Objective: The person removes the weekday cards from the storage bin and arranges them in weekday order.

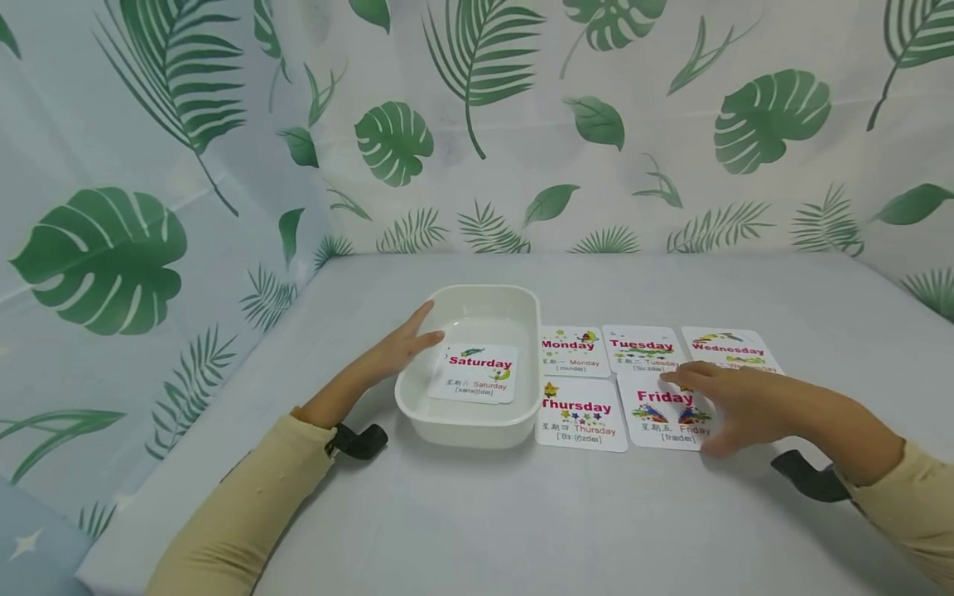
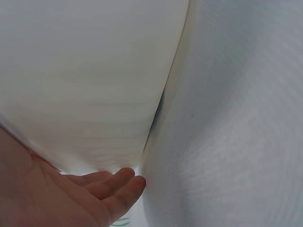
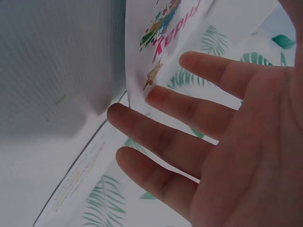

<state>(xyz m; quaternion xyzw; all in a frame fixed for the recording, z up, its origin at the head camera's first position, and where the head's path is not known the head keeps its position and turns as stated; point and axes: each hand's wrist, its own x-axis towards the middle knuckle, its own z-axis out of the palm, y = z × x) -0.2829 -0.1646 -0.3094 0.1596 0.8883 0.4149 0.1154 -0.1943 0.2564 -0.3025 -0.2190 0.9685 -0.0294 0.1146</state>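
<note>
My left hand holds the left rim of a white plastic tub, its thumb over the rim and its other fingers along the outer wall. A Saturday card lies face up inside the tub. To the right, my right hand is at a Friday card, one fingertip by its upper edge and the thumb by its lower right corner. In the right wrist view, the fingers are straight and spread, with the Friday card beside the fingertips.
Monday, Tuesday and Wednesday cards form a back row right of the tub. A Thursday card sits left of Friday. White cloth covers the table; a leaf-patterned curtain hangs behind.
</note>
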